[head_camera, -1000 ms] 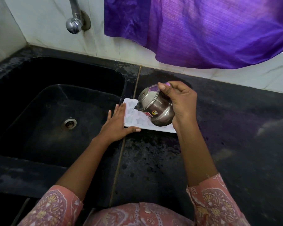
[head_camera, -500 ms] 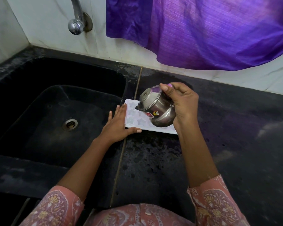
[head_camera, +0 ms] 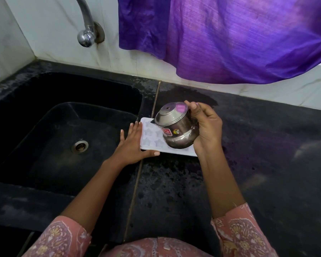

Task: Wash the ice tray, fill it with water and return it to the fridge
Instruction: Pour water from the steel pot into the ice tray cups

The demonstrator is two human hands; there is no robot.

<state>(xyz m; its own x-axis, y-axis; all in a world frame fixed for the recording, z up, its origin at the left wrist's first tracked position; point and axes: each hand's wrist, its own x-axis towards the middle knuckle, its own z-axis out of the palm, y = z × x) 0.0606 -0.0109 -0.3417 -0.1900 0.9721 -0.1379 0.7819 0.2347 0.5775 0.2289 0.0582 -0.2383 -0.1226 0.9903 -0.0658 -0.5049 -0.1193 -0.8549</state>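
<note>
Head view: the right hand (head_camera: 208, 130), wrist bent, gripped a steel pot (head_camera: 176, 130) tipped over the ice tray (head_camera: 150, 132); the left hand (head_camera: 132, 143), fingers straight, pressed the tray's left edge.

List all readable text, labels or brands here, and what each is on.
Red sticker on the steel pot: print too blurred to read.
Round yellow sticker beside it: too small to read.
Ice tray, tap, purple cloth: no text visible.
</note>
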